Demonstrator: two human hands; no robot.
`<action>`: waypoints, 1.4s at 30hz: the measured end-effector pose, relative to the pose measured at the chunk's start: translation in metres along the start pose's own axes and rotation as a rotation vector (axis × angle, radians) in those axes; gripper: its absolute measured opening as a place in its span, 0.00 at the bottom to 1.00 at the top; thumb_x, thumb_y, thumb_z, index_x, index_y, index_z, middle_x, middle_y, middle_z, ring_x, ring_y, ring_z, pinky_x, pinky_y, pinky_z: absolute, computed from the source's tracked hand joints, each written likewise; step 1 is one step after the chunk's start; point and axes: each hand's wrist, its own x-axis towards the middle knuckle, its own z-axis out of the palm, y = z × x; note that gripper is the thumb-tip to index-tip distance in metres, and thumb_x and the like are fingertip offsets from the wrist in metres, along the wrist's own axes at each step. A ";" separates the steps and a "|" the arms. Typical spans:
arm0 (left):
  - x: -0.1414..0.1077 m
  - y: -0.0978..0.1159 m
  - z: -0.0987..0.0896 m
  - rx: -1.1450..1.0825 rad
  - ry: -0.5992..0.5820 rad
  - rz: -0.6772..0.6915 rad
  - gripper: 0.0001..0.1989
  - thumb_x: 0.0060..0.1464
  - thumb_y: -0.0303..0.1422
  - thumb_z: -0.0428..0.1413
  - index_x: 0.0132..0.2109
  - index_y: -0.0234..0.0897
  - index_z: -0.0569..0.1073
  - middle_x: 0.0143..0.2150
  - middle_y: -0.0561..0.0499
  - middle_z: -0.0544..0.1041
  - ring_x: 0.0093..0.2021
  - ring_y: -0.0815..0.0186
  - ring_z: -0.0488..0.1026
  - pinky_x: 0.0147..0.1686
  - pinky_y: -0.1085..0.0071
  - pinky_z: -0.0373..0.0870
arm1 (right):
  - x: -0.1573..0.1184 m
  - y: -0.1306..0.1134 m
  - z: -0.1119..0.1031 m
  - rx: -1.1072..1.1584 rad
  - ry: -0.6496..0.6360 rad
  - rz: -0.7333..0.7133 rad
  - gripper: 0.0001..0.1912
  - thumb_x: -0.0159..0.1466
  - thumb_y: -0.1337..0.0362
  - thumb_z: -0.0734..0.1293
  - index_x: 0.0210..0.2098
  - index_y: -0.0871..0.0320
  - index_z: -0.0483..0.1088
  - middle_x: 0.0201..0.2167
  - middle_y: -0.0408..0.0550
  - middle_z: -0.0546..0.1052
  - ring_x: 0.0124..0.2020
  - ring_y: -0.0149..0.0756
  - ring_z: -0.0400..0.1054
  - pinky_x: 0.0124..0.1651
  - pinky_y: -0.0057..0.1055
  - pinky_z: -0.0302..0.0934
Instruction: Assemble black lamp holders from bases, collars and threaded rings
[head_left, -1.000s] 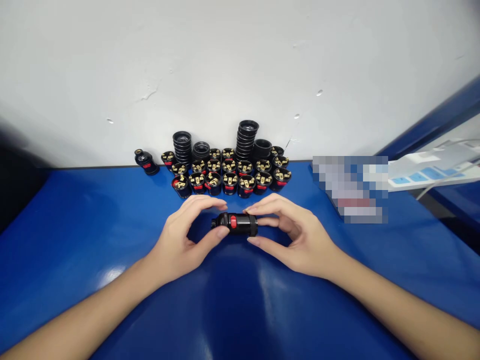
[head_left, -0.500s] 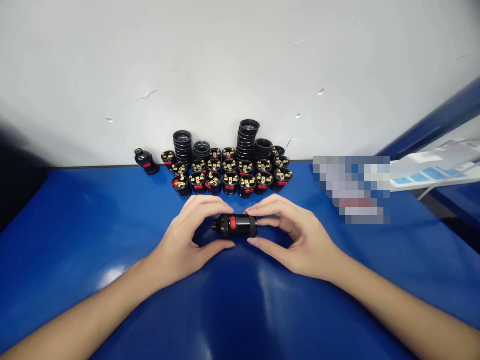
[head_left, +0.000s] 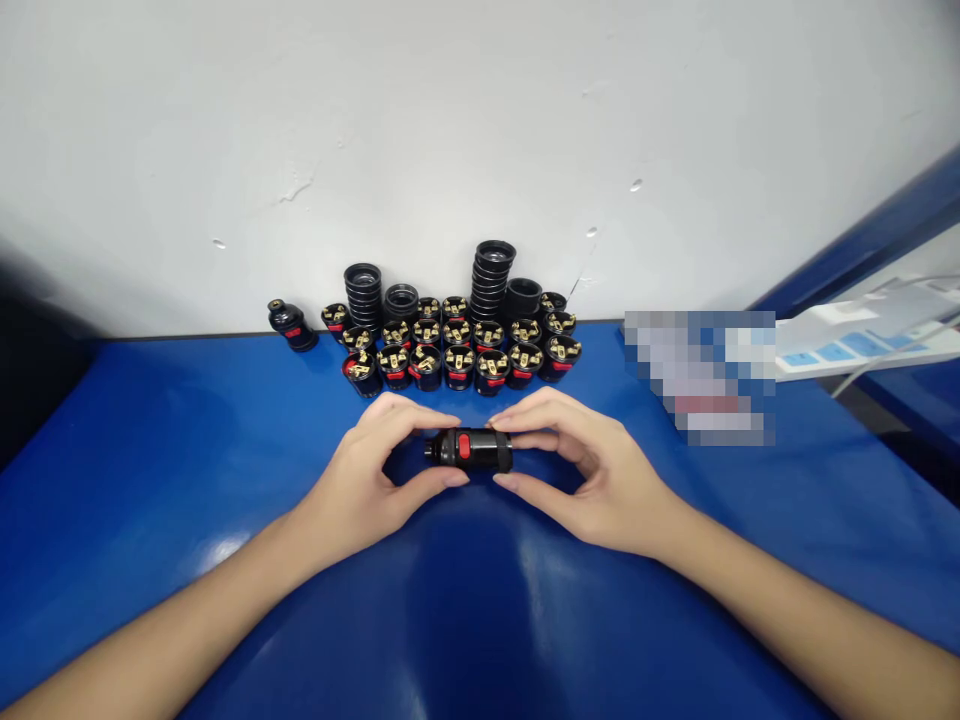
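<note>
A black electrical connector (head_left: 484, 449) with a red button lies sideways between my two hands, its narrow, stepped end pointing left. My left hand (head_left: 379, 465) is closed around the left part, thumb on the near side and fingertips on the far side. My right hand (head_left: 581, 470) pinches the other end between thumb and fingers in the same manner. Just beyond my hands stand several black connector bodies (head_left: 459, 367) with brass terminals facing up and red buttons on their sides.
Stacked black rings (head_left: 491, 283) and a second ring stack (head_left: 364, 298) rise at the back, by the white wall (head_left: 480, 120). An assembled connector (head_left: 292, 328) stands at the back left. On the blue table's (head_left: 480, 620) right lies a pixelated item (head_left: 697, 380).
My left thumb and fingertips have shifted slightly left along the connector, and the thumb sits closer to it. The connector has turned slightly. My right hand keeps its grip.
</note>
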 end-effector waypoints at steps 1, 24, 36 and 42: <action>0.000 -0.001 0.000 -0.005 0.009 0.020 0.21 0.65 0.37 0.71 0.60 0.46 0.76 0.55 0.50 0.83 0.55 0.60 0.77 0.59 0.62 0.72 | 0.000 0.000 0.000 0.000 -0.001 0.001 0.19 0.69 0.71 0.78 0.57 0.52 0.77 0.53 0.51 0.76 0.55 0.42 0.81 0.60 0.44 0.84; -0.003 -0.001 0.000 0.055 -0.073 -0.108 0.17 0.72 0.45 0.62 0.63 0.49 0.77 0.50 0.49 0.82 0.51 0.58 0.77 0.54 0.57 0.72 | 0.000 -0.003 0.001 -0.074 -0.006 -0.030 0.18 0.69 0.70 0.78 0.57 0.52 0.78 0.53 0.51 0.77 0.53 0.41 0.81 0.57 0.42 0.84; -0.002 0.000 0.000 0.031 -0.037 -0.055 0.32 0.63 0.47 0.70 0.69 0.48 0.72 0.56 0.47 0.82 0.55 0.55 0.77 0.58 0.54 0.73 | 0.001 -0.004 0.001 -0.043 0.004 -0.014 0.19 0.69 0.70 0.78 0.57 0.52 0.78 0.53 0.52 0.77 0.54 0.43 0.81 0.59 0.45 0.84; -0.002 0.001 0.000 0.051 -0.034 -0.074 0.14 0.70 0.41 0.65 0.59 0.46 0.80 0.47 0.50 0.82 0.48 0.60 0.78 0.51 0.60 0.73 | 0.001 -0.003 0.000 -0.045 -0.019 -0.010 0.18 0.70 0.70 0.77 0.58 0.52 0.77 0.54 0.53 0.77 0.54 0.43 0.81 0.60 0.46 0.84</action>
